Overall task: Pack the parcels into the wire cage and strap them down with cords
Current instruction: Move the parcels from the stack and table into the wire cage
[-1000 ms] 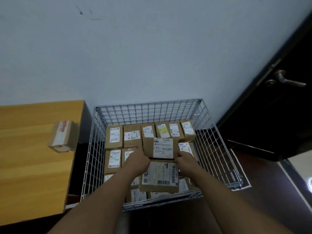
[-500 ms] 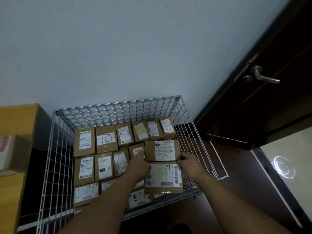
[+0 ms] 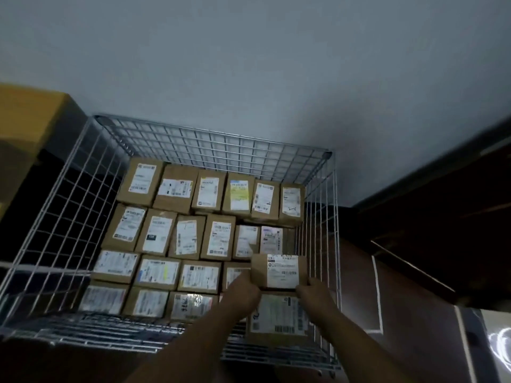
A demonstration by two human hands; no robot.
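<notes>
Head view, looking down into a wire cage point(image 3: 221, 153). Your two forearms reach in over the cage's near rim, toward its right end. Your left hand point(image 3: 243, 295) grasps the near left corner of a small box point(image 3: 279, 270), and your right hand point(image 3: 315, 295) grasps its near right corner. The box sits label up in the cage's near right part, just beyond a larger parcel point(image 3: 276, 316). You cannot tell whether it rests on the parcels below. Across the rest of the cage, brown labelled parcels point(image 3: 177, 189) lie in four tight rows up to its back wall. Left of the cage stands a yellow table point(image 3: 27, 114). Right of the cage is a dark door point(image 3: 442, 203). Behind the cage rises a pale wall point(image 3: 249, 64).
</notes>
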